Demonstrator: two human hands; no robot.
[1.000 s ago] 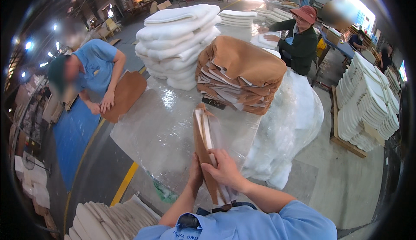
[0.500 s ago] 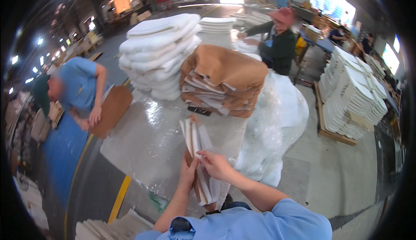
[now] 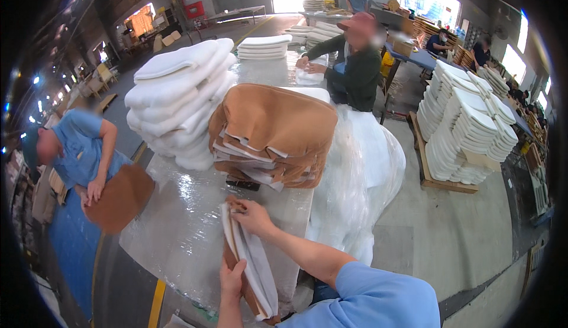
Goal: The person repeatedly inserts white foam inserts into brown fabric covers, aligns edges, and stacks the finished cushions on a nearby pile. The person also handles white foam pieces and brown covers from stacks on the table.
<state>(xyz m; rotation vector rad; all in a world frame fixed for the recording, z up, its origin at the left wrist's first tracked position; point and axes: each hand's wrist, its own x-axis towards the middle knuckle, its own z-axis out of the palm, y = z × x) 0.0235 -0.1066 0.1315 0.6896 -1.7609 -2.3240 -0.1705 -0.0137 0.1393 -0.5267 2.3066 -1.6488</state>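
Left hand (image 3: 232, 277): we find it clasping the cloth (image 3: 254, 269) along its left side, nearer the body, with the thumb on top.
Right hand (image 3: 251, 214): we record the fingers bent in a pinch on the far end of the same piece; the exact fingertip contact is partly hidden from us.
Cloth: we place it in the grip of both hands, a long, narrow folded piece, brown and white, running from the right hand back past the left toward the body.
Table (image 3: 177, 209): beneath and beyond the grip; we note a glossy clear sheet over its top.
Black item (image 3: 242, 183): just beyond the right hand, at the foot of the brown pile (image 3: 275, 121); we cannot tell its kind.
Brown pile: directly beyond the grip, loosely layered, pale edges showing.
White stack (image 3: 177, 97): beyond and left of the grip, tall and uneven.
Bundle (image 3: 355, 180): right of the grip, white under clear film.
Co-worker in blue (image 3: 86, 150): well left of the grip, hands on a brown panel (image 3: 121, 201).
Co-worker in red hat (image 3: 358, 73): well beyond the grip, hands at a white piece (image 3: 310, 76).
Pallet (image 3: 447, 184): well right of the grip, bearing tiered white pads (image 3: 464, 126).
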